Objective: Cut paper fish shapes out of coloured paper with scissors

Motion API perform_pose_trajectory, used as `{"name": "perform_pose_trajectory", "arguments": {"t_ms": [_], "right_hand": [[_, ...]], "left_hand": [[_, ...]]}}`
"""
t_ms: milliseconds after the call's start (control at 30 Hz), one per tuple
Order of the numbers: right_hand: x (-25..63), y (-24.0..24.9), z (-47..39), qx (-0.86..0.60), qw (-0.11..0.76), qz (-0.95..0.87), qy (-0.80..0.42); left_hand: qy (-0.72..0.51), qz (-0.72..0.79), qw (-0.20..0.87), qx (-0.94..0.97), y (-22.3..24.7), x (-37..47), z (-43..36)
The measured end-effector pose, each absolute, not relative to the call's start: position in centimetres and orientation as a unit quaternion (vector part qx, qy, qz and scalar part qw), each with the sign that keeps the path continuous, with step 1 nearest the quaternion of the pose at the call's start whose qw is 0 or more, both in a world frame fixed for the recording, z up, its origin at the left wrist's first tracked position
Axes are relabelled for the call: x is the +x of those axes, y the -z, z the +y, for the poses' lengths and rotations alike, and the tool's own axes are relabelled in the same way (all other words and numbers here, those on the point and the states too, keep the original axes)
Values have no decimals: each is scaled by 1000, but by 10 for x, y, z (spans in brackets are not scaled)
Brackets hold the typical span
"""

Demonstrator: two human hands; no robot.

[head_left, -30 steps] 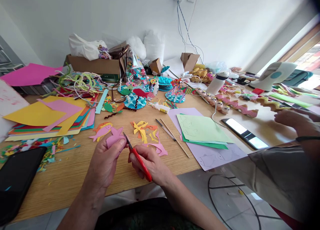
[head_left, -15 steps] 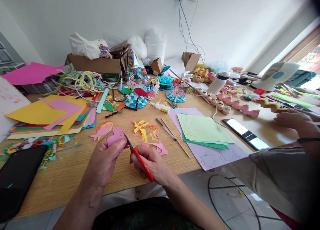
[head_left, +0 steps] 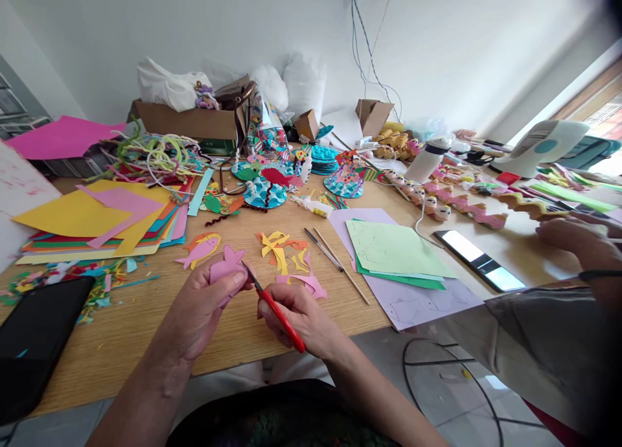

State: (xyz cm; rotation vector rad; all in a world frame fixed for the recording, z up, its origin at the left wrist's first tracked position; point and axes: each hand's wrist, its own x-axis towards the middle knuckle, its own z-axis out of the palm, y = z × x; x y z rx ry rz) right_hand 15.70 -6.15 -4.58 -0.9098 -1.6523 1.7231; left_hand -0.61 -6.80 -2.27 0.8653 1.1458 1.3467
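My left hand [head_left: 204,308] pinches a pink paper fish [head_left: 228,263] between thumb and fingers, its tail pointing up and away. Red-handled scissors [head_left: 280,319] are gripped in my right hand [head_left: 304,320], with the blades reaching up to the tail's right edge. Beyond my left hand lie cut-out paper fish [head_left: 203,247] in pink, yellow and orange. Yellow and orange paper scraps [head_left: 276,247] and a pink offcut [head_left: 311,285] rest on the wooden table past the scissors.
At left are stacked coloured paper [head_left: 72,210], small shreds [head_left: 116,282] and a black phone [head_left: 41,343]. A pencil and a stick [head_left: 343,265] lie beside green sheets [head_left: 398,249]. Decorated blue discs [head_left: 265,195] stand behind. Another person's hand [head_left: 573,236] is at right, near a second phone [head_left: 479,260].
The scissors and my right hand have shifted slightly right and the blades look closer together at the fish's tail. The camera view has moved a little.
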Motion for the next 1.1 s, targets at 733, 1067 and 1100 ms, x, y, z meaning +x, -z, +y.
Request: {"name": "perform_pose_trajectory", "arguments": {"t_ms": [733, 1067, 1100], "right_hand": [[163, 44, -61, -312, 280, -644, -640], [166, 44, -61, -312, 273, -642, -645], [167, 44, -61, -311, 272, -646, -642]], "left_hand": [[-523, 483, 565, 417, 15, -11, -70], [-502, 481, 570, 438, 16, -13, -70], [-498, 480, 572, 440, 16, -14, -70]]}}
